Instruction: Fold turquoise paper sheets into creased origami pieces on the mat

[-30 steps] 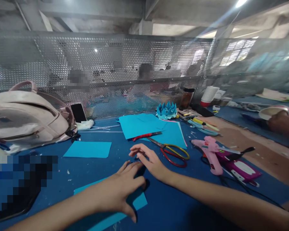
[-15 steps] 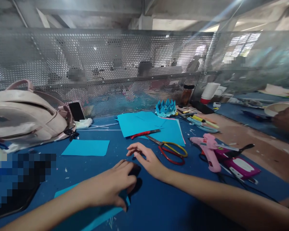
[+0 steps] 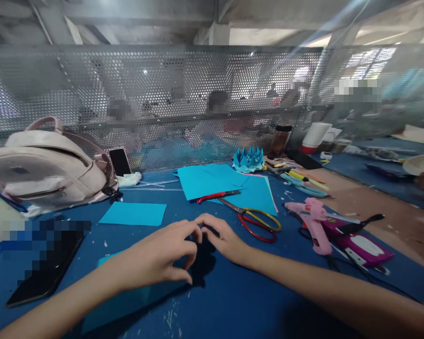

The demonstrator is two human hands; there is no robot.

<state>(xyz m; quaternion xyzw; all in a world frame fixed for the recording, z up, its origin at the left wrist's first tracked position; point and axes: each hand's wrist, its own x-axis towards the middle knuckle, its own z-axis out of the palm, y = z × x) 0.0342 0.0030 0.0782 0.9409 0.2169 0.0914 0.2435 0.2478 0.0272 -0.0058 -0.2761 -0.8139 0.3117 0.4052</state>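
Observation:
My left hand (image 3: 166,256) hovers over a blue sheet of paper (image 3: 127,308) at the near edge, its fingers curved and thumb apart, with nothing visible in it. Close against its fingertips is my right hand (image 3: 226,240), fingers bent and thumb spread; I cannot tell if the two hands touch. Scissors (image 3: 249,217) with red and yellow handles lie beyond my right hand. A smaller blue paper rectangle (image 3: 132,213) rests on the blue table (image 3: 247,301) beyond my left hand. Larger blue sheets (image 3: 212,181) are stacked farther back, with a second red-handled tool (image 3: 212,196) on them.
A folded blue paper piece (image 3: 248,159) stands behind the sheets. To the right lie a pink glue gun (image 3: 315,226) and a purple device (image 3: 362,245) with cables. On the left are a dark phone (image 3: 38,278) and a pale backpack (image 3: 53,165). A perforated metal screen (image 3: 183,94) closes the back.
My left hand has lifted and moved up toward my right hand, so their fingertips now come close together. The whole view has shifted slightly, moving the table items to the right.

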